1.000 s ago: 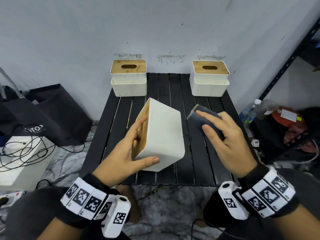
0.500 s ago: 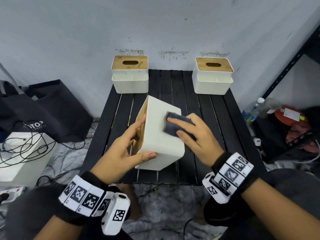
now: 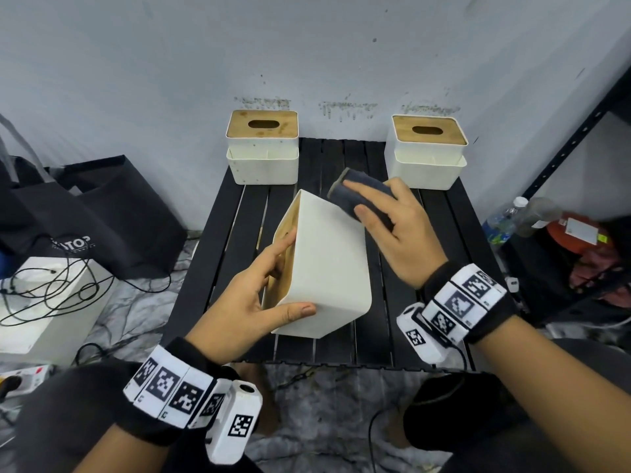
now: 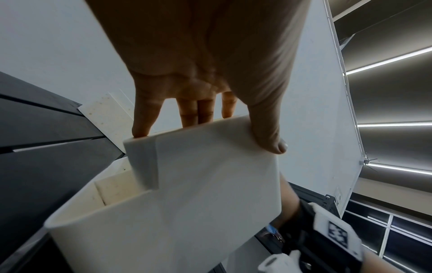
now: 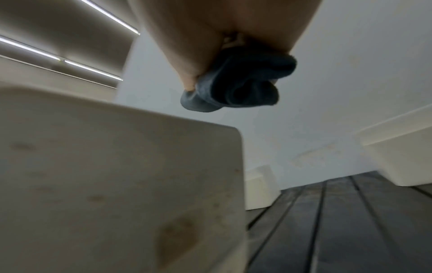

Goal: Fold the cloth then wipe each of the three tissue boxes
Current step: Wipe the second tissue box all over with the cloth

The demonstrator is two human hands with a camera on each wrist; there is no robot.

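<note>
The slatted black table [image 3: 239, 220] carries all three tissue boxes. Two stand upright on their trays at the far edge: one box [image 3: 262, 145] at 11 o'clock, the other box [image 3: 426, 145] at 1 o'clock.

The tilted box [image 3: 327, 264] sits at the centre, tipped on an edge with its wooden lid facing 9 o'clock and a white side facing you. Your left hand [image 3: 246, 302] steadies it, thumb curled over the near white corner and fingers extended across the lid.

Your right hand [image 3: 406, 233] holds the folded dark cloth [image 3: 358, 196] at 12 o'clock of the tilted box, at its far upper edge. The thumb pinches the cloth from below against the flat fingers on top. In the right wrist view the cloth appears just clear of the box; contact cannot be confirmed.

To complete this stroke well, lay the cloth flat on the white side and draw it toward 6 o'clock in overlapping passes. Brown spots show on that side; work over them. Keep the left thumb clamped so the box does not rock, then rotate it to present the next side.
</note>
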